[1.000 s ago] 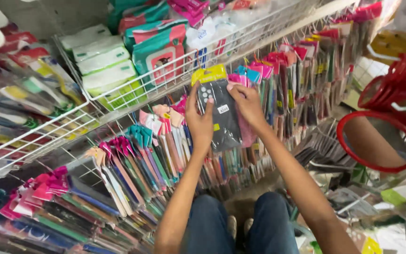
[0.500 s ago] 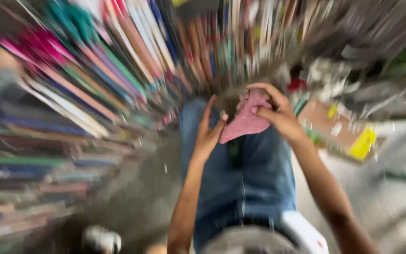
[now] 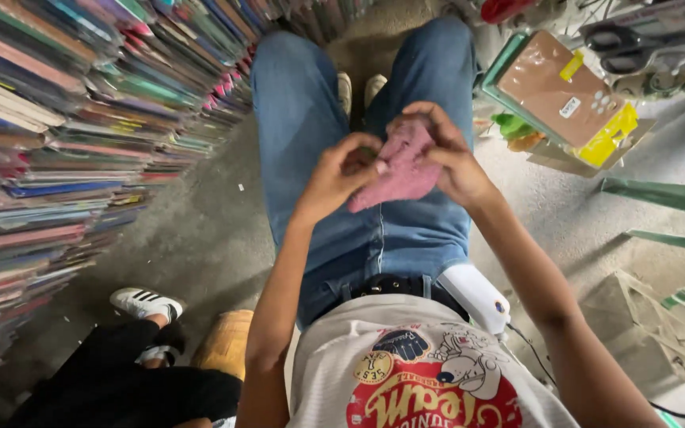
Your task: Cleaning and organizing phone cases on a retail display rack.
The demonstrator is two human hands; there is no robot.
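Observation:
I look straight down at my own body and jeans. Both hands hold a small pink fuzzy piece of cloth (image 3: pixel 403 168) in front of my thighs. My left hand (image 3: pixel 341 172) pinches its left edge with thumb and fingers. My right hand (image 3: pixel 447 155) curls over its top and right side. Part of the cloth is hidden under the fingers.
Dense rows of flat colourful packets (image 3: pixel 57 135) fill the left side. A green tray with a brown packet (image 3: pixel 558 93) and scissors (image 3: pixel 636 38) lie at the upper right. Another person's leg and white shoe (image 3: pixel 146 303) are at the lower left on the concrete floor (image 3: pixel 200 238).
My view dropped from the packet racks to my lap. The dark packet held a second ago is gone; both hands now hold the pink cloth lower, near my thighs.

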